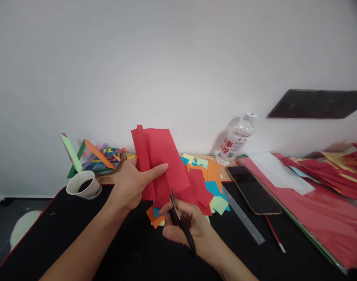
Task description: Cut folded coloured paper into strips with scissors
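Observation:
My left hand (134, 181) grips a folded sheet of red paper (167, 148) with the thumb lying across its front. The sheet is held up off the mat, and a narrow folded flap stands along its left side. In my right hand (190, 224) is a pair of black-handled scissors (184, 230), fingers wrapped round the handles. The blade tips point up at the lower edge of the red paper; whether they touch it I cannot tell. Below and behind lie loose cut pieces of coloured paper (220, 204) in red, orange, blue and pale green.
A paper cup (85, 184) with dark liquid stands at left, near a bowl of paper scraps (112, 154). On the right are a clear ruler (244, 215), a phone (254, 190), a brush (275, 234), a tilted-looking bottle (236, 140) and stacked red sheets (321, 218).

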`<state>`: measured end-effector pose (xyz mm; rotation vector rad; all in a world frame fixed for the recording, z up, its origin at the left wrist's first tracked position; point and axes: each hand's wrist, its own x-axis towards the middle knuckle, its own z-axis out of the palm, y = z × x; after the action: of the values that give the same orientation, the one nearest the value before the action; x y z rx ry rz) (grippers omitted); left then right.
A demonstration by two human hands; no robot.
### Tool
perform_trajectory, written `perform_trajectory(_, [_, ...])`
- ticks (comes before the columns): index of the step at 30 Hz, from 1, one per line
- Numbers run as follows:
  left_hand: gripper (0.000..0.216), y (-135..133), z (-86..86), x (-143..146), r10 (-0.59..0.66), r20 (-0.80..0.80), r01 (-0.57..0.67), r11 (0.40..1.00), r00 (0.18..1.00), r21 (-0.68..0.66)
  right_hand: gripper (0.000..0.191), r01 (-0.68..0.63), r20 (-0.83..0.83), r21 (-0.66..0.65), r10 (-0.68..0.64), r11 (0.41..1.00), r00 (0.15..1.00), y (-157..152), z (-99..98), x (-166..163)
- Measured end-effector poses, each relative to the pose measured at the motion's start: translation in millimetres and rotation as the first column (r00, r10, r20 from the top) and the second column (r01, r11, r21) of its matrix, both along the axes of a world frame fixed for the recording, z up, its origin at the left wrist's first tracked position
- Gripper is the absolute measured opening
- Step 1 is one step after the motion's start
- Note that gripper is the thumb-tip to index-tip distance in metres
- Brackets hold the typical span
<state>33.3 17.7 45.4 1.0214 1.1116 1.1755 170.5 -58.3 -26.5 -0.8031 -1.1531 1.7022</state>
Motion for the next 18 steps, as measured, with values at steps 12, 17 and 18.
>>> perform_trajectory(12, [0.03, -2.3, -2.1, 0.4, -0.017, 0.026, 0.017, 1.0, 1.0, 0.006, 0.038, 0.022, 0.033, 0.015, -0.022, 1.0, 0.999, -0.4, -0.9, -0.8])
perform_trajectory(17, [0.029, -2.1, -0.6, 1.2, -0.013, 0.015, 0.013, 1.0, 1.0, 0.006, 0.039, 0.027, 0.04, 0.018, -0.028, 0.999, 0.999, -0.4, 0.5, -0.9])
perform_trajectory(18, [0.028, -2.3, -0.2, 1.4, -0.011, 0.012, 0.011, 1.0, 1.0, 0.006, 0.039, 0.029, 0.047, 0.018, -0.029, 0.999, 0.998, -0.4, 0.8, -0.8])
